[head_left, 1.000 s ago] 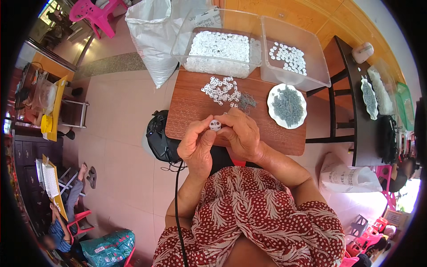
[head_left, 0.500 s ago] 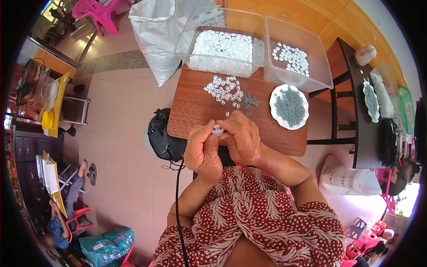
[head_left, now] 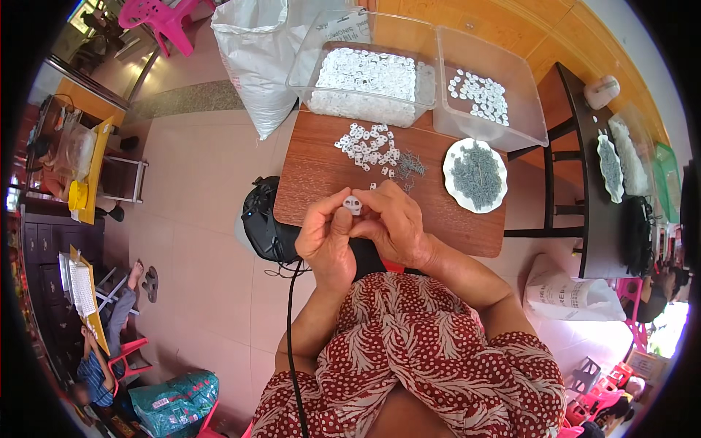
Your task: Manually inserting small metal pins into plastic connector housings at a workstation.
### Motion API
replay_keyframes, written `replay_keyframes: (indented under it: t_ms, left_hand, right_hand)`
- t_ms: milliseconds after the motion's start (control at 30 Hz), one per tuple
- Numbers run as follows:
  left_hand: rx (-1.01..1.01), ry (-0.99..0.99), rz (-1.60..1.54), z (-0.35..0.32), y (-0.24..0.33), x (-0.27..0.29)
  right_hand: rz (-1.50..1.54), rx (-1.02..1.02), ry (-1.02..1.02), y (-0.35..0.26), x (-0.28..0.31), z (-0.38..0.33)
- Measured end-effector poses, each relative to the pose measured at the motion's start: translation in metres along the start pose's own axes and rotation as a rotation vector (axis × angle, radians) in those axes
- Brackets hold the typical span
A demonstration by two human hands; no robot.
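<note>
White plastic piece (head_left: 352, 206) is being held over the near part of the brown surface (head_left: 307, 171), pinched by the left hand (head_left: 326, 244), while the fingers of the right hand (head_left: 398, 225) are being bent close to its right side, a full grip there being impossible to tell. Lightness, stiffness and slight slipperiness are being suggested by its looks, the outer rim being judged the best hold, clear of the dark openings. Printing is being displayed on the white sack (head_left: 573, 298) at right, but none is being made out on the piece.
</note>
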State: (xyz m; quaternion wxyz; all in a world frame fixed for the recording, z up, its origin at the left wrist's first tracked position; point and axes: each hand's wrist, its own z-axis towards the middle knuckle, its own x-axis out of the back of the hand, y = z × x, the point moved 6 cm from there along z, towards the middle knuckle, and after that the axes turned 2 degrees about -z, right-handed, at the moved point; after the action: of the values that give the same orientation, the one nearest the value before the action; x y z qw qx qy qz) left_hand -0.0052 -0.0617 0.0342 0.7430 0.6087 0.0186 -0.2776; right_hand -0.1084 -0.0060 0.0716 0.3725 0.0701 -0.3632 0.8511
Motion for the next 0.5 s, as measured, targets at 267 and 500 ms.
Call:
replay_keyframes:
  t_ms: [267, 500]
  left_hand:
    - [0.019, 0.018, -0.069, 0.011, 0.016, 0.002]
    - [-0.135, -0.048, 0.188, 0.012, 0.025, 0.009]
  right_hand:
    - [0.036, -0.025, -0.058, 0.001, 0.000, 0.022]
    - [0.009, 0.045, -0.065, 0.004, -0.004, 0.021]
